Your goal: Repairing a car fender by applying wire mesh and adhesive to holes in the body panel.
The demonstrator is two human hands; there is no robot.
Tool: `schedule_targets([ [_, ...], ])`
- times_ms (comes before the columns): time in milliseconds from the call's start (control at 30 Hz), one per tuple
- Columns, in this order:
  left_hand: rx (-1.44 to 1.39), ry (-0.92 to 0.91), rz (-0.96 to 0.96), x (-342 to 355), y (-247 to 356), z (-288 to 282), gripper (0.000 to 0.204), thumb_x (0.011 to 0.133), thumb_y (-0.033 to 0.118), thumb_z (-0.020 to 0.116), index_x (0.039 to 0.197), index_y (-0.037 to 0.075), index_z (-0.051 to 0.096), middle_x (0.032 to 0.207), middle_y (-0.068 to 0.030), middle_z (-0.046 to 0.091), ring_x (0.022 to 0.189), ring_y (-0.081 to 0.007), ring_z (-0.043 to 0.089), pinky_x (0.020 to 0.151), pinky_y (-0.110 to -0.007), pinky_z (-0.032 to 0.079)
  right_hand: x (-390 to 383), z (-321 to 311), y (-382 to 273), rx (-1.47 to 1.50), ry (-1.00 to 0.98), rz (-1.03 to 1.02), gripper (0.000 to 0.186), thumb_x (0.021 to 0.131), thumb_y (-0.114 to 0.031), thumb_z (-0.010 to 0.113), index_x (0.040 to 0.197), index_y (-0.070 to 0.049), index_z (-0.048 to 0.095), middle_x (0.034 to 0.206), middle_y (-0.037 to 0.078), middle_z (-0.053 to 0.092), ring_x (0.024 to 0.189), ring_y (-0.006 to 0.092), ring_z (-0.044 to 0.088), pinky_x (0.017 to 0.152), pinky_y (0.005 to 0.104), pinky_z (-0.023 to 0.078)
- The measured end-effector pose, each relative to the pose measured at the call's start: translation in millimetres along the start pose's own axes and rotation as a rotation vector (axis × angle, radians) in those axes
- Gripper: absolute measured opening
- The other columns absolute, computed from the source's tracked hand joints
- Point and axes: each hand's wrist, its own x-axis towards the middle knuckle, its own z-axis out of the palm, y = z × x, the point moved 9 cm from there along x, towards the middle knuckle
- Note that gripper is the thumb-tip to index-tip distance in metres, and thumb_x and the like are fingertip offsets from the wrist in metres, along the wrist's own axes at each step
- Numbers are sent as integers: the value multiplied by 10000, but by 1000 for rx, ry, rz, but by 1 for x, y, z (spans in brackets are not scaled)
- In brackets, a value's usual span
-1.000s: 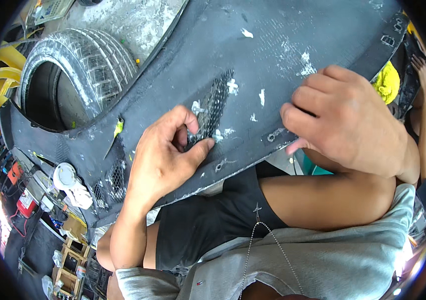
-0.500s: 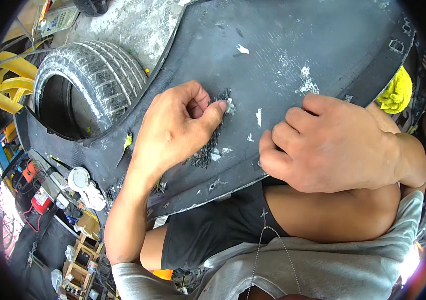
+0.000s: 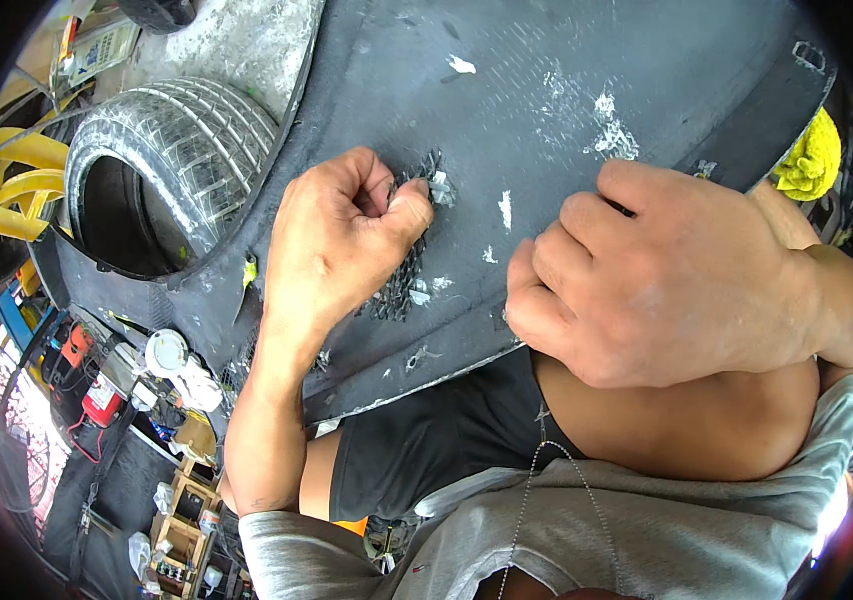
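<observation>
A large dark plastic panel (image 3: 397,80), shaped like a car bumper, lies across my lap, scuffed and marked with white patches. My left hand (image 3: 322,245) is closed in a pinch over a strip of black mesh (image 3: 409,265) on the panel; whatever sits between its thumb and forefinger is hidden. Right beside the thumb tip is a small pale scrap (image 3: 441,188). My right hand (image 3: 662,280) is curled with its back toward me, above the panel's near edge. Its fingertips and anything in them are out of sight.
A worn tyre (image 3: 177,170) stands at the left beyond the panel, near yellow curved pieces (image 3: 22,150). A yellow cloth (image 3: 812,155) is at the far right. Lower left holds a red canister (image 3: 102,400), a white round-lidded container (image 3: 167,352) and wooden crates (image 3: 182,520).
The panel and left hand appear slightly further left and higher in view. My right hand looks a little larger and has shifted slightly left. Both hands keep their closed shape.
</observation>
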Motion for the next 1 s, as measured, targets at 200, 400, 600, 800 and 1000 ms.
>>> schedule_targets([
  [200,-68,-74,-53,7,-15,1,345,876,235,779,682,29,582,572,16,478,554,-80,435,505,-310,370,-2,0,0,12,41,19,165,710,-215,682,777,-68,653,598,-29,493,566,125,494,548,277,378],
  [400,-26,-283,17,33,5,2,341,978,314,756,790,48,654,701,58,578,646,-43,506,561,-254,402,3,-2,-2,21,57,-12,139,721,-202,676,765,-75,639,603,-29,506,566,126,505,555,278,389],
  [600,193,-368,35,44,26,9,314,892,216,791,688,51,619,594,50,522,579,-55,479,550,-269,406,1,-2,-3,-27,-9,-23,138,729,-200,670,788,-79,641,609,-29,511,580,129,525,563,279,399],
  [800,13,-348,-19,39,13,9,258,899,238,812,779,45,689,666,35,597,617,-72,528,573,-258,430,2,-2,-3,-38,22,-3,146,726,-198,671,800,-74,649,602,-26,490,574,132,510,557,284,391],
  [1000,66,-355,-17,40,8,9,257,904,260,823,832,42,710,693,29,616,644,-65,544,590,-252,435,1,-1,-4,-34,39,-11,139,714,-185,677,784,-68,648,598,-23,467,567,132,494,546,284,378],
])
